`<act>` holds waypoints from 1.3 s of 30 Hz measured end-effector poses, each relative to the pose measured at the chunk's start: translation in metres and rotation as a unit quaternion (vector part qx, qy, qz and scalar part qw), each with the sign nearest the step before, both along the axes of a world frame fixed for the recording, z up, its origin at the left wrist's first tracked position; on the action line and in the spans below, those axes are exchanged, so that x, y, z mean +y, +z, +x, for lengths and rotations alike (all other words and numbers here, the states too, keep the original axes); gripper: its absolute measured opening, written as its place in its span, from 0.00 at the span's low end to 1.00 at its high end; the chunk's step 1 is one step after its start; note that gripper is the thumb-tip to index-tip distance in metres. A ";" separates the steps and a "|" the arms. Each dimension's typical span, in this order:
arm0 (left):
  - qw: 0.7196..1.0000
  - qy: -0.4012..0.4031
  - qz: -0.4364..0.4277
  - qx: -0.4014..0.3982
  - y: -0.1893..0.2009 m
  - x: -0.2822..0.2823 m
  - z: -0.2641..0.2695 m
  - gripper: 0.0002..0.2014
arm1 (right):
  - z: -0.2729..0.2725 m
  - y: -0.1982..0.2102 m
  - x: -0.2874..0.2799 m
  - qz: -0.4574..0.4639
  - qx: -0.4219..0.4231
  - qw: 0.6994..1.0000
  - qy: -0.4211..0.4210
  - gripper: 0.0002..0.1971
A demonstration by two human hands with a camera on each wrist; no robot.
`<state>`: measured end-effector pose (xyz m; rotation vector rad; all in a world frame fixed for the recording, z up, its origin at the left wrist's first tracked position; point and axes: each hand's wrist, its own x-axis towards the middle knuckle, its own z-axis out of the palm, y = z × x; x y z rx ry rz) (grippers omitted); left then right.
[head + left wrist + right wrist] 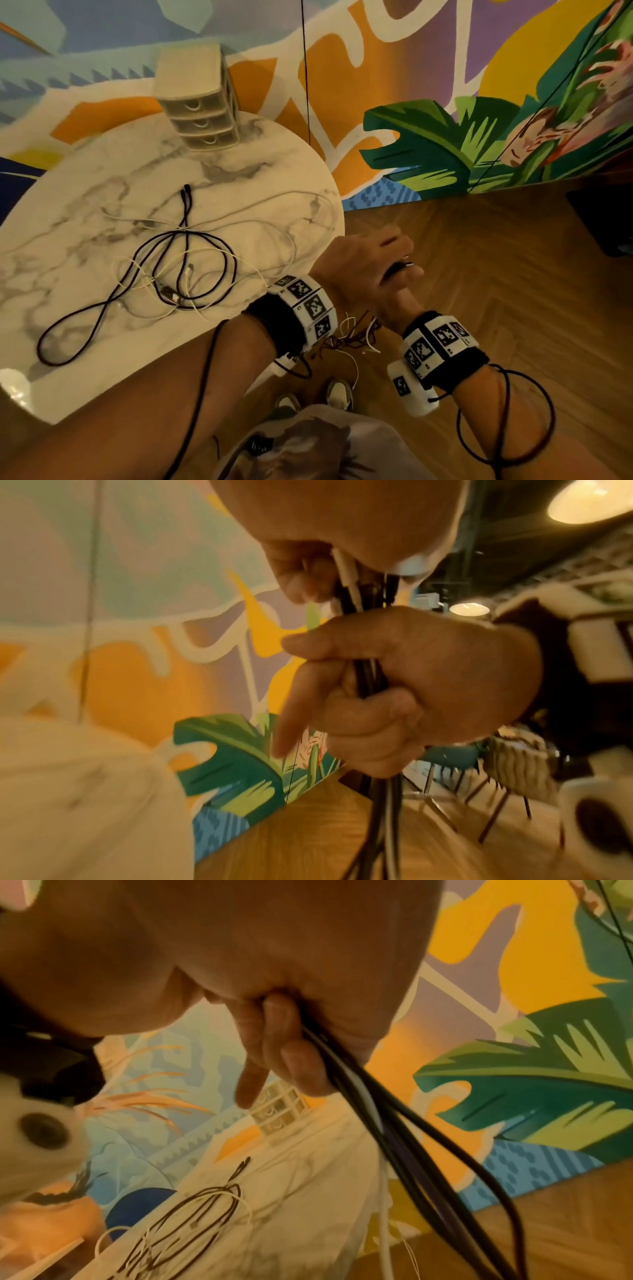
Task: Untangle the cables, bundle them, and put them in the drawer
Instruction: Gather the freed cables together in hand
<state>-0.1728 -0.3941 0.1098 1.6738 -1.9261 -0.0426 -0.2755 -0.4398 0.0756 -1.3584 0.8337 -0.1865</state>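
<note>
Cables [363,1096], limp and light, hang gathered off the surface's right edge, both hands [373,270] clenched around them; best gripped mid-bundle.

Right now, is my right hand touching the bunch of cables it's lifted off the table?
Touching. The left wrist view shows the right hand with fingers curled tight round the bunch of cables.

Black and white cables [356,1096] in hand [274,1031]

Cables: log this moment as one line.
left hand grips cable bundle | right hand grips bundle | tangle on table
</note>
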 end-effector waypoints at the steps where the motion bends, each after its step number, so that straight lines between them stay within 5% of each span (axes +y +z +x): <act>1: 0.999 0.029 0.021 0.039 -0.003 0.008 0.007 0.18 | 0.001 -0.011 0.001 0.012 -0.026 1.000 -0.010 0.13; 3: 0.990 0.107 0.058 0.077 -0.016 0.031 0.026 0.19 | 0.005 -0.024 0.004 0.009 0.001 1.000 0.000 0.16; 6: 0.955 0.192 0.226 -0.004 -0.053 0.080 0.062 0.19 | 0.007 -0.041 0.003 0.032 0.018 0.999 0.027 0.20; 9: 0.893 0.175 0.405 -0.088 -0.083 0.137 0.091 0.29 | 0.013 -0.048 0.010 0.040 0.004 0.998 0.050 0.20; 13: 0.825 0.148 0.526 -0.146 -0.112 0.183 0.094 0.24 | 0.025 -0.055 0.024 0.052 0.054 0.994 0.080 0.26; 15: 0.829 0.161 0.517 -0.137 -0.122 0.192 0.092 0.23 | 0.030 -0.056 0.030 0.044 0.076 0.991 0.103 0.29; 21: 0.935 0.147 0.303 -0.113 -0.102 0.167 0.056 0.11 | 0.043 -0.065 0.052 0.043 0.117 0.986 0.111 0.25; 23: 0.945 0.149 0.280 -0.082 -0.089 0.152 0.045 0.17 | 0.053 -0.065 0.060 0.043 0.123 0.985 0.115 0.23; 26: 0.932 0.197 0.303 -0.032 -0.079 0.144 0.039 0.21 | 0.068 -0.058 0.064 0.033 0.092 0.992 0.084 0.21; 31: 0.882 0.316 0.334 0.100 -0.106 0.186 0.089 0.14 | 0.077 -0.047 0.056 0.083 0.013 0.996 0.007 0.23; 37: 0.875 0.444 0.158 0.115 -0.090 0.205 0.149 0.15 | 0.076 -0.055 0.053 0.078 0.020 0.997 0.005 0.26; 39: 0.859 0.455 0.199 0.126 -0.079 0.202 0.147 0.16 | 0.077 -0.054 0.053 0.044 0.059 0.997 0.022 0.30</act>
